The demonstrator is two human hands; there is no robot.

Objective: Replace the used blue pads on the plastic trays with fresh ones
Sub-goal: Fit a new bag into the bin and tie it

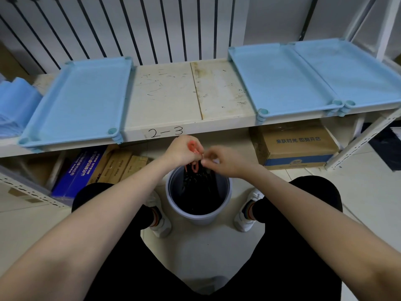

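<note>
Three light blue plastic trays lie on the shelf: one on the left [78, 101], two side by side on the right [280, 79] [351, 70], each lined with a blue pad. A stack of folded blue pads [15, 105] sits at the far left. Over a grey bin [198, 216] between my feet, my left hand [182, 152] grips the orange drawstring [192, 147] of the black bin bag [198, 181]. My right hand [219, 160] pinches the bag's rim just beside it.
The bare shelf board [188, 94] between the trays is marked "2-3". Below it stand a cardboard box [297, 146] on the right, and a blue box [76, 170] and brown cartons [121, 166] on the left. Black vertical bars line the wall behind.
</note>
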